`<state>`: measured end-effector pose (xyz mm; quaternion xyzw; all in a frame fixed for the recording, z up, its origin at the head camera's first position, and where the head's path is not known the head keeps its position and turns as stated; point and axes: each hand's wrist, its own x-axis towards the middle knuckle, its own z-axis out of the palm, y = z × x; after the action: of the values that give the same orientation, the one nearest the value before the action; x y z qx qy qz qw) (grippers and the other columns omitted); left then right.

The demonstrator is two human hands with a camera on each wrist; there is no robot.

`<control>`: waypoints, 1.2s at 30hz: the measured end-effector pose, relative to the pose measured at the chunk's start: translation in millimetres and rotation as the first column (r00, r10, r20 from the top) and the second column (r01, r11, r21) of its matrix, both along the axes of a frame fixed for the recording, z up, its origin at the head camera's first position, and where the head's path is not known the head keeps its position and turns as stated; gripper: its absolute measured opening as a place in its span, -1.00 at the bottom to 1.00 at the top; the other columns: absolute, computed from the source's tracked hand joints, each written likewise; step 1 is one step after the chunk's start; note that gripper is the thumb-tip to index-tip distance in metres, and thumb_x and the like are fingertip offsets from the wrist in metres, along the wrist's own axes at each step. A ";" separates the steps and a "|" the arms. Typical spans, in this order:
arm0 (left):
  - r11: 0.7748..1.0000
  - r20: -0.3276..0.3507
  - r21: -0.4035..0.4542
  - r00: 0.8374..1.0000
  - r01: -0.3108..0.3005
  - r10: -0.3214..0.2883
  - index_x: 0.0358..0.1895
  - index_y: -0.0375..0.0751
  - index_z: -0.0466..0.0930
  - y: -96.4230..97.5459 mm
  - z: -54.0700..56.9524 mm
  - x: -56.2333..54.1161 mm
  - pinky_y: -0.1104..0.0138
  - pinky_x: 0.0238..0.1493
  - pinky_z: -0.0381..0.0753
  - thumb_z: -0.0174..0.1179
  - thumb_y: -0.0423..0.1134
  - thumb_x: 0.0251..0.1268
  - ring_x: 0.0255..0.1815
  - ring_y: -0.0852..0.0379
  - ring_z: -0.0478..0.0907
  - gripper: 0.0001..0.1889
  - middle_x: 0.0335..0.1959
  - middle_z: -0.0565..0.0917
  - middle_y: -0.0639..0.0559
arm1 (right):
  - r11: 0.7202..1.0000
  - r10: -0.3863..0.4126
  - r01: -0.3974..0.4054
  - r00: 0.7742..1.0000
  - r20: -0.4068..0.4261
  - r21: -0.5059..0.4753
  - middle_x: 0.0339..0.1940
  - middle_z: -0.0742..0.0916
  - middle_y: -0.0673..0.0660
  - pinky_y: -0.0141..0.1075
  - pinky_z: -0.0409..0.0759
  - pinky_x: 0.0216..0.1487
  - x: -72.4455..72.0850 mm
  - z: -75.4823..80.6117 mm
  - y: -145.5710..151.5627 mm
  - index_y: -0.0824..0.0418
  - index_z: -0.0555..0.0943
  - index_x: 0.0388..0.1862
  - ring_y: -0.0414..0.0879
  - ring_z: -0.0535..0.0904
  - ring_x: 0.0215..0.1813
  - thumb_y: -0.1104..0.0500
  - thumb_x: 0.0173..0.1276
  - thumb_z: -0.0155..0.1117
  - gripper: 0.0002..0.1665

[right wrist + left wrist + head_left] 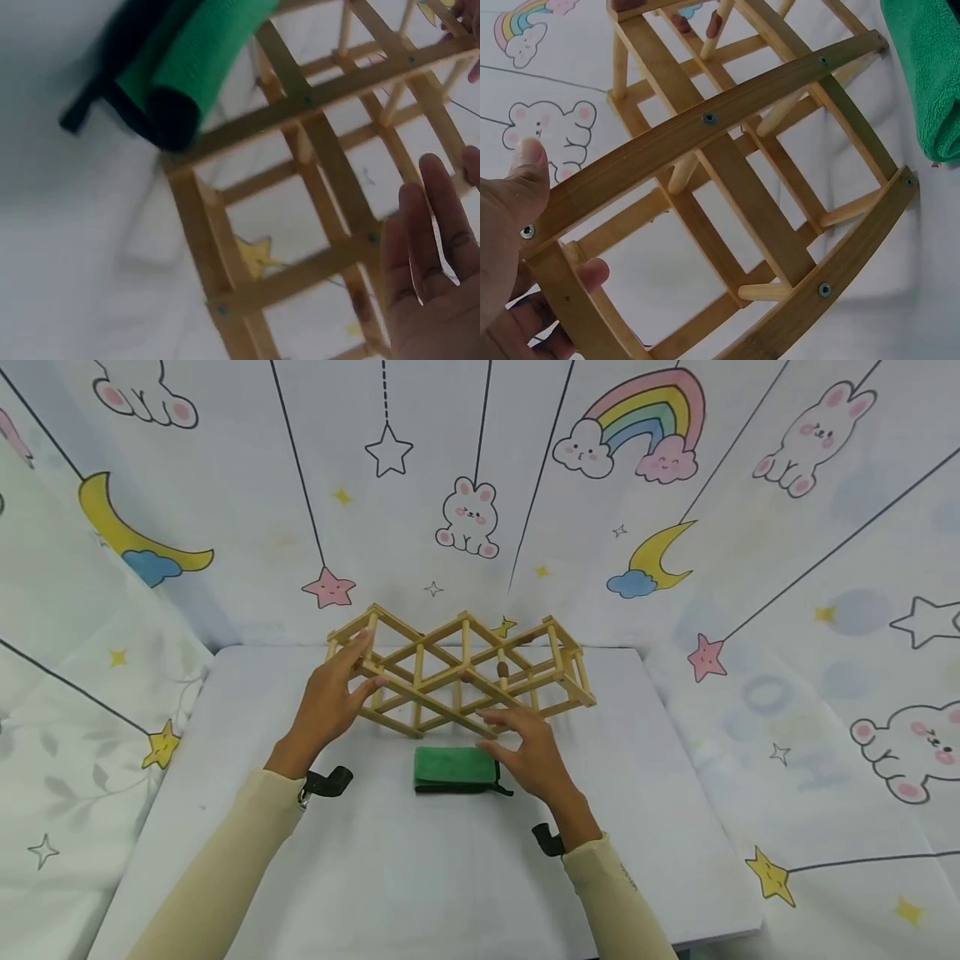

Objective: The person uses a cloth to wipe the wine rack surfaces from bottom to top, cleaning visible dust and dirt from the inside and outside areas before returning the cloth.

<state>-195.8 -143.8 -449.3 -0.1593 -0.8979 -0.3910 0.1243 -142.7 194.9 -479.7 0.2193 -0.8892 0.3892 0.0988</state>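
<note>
A folding wooden lattice rack [442, 692] of crossed slats and round dowels stands on the white table. At its left end my left hand [322, 702] grips the frame. The left wrist view shows the thumb on the front slat [637, 155] and the other fingers behind it. My right hand [534, 756] is at the lower front edge of the rack, right of the middle, its fingers extended in the right wrist view. Whether those fingertips touch a slat I cannot tell. Just in front of the rack lies a folded green cloth [455, 766] with a dark underside and a strap.
The white tabletop [420, 877] extends in front of the cloth. Behind and at both sides hangs a white curtain [420, 393] printed with bunnies, stars and moons. The rack's back stands close to the curtain behind it.
</note>
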 end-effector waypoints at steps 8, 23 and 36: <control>0.996 -0.067 0.090 0.998 0.004 0.002 0.59 -0.29 0.36 -2.1 -6.6 -3.9 -0.09 0.36 0.59 0.37 -0.29 0.44 0.36 -0.29 0.63 -0.30 0.63 0.38 -0.18 | 0.988 0.147 -0.130 0.957 0.251 -0.082 0.27 0.78 -0.05 0.13 0.62 0.34 -13.1 -43.9 -15.4 -0.05 0.69 0.37 -0.05 0.64 0.33 0.04 0.43 0.52 -0.46; 0.994 -0.068 0.111 0.998 0.014 -0.007 0.53 -0.31 0.46 -2.5 -5.2 -5.6 0.02 0.28 0.65 0.35 -0.29 0.45 0.37 -0.26 0.64 -0.38 0.61 0.41 -0.19 | 0.976 0.214 -0.209 0.839 0.501 -0.067 0.37 0.71 0.13 0.07 0.26 0.67 -36.3 -89.1 -23.3 -0.10 0.83 -0.01 0.00 0.50 0.53 0.23 0.33 0.58 -0.69; 0.994 -0.051 0.113 0.999 0.007 -0.001 0.53 -0.28 0.46 -2.0 -3.9 -8.5 0.06 0.29 0.64 0.33 -0.26 0.46 0.48 -0.26 0.55 -0.39 0.62 0.39 -0.15 | 0.906 0.323 -0.420 0.756 0.570 0.044 -0.08 0.79 -0.08 -0.10 0.52 0.38 -46.7 -77.9 -25.3 0.07 0.80 -0.29 -0.13 0.59 0.17 0.35 0.28 0.60 -0.81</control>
<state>-204.3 -145.8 -453.3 -0.1636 -0.8706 -0.4373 0.1549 -189.4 169.6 -557.6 0.2783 -0.8475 0.3704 -0.2593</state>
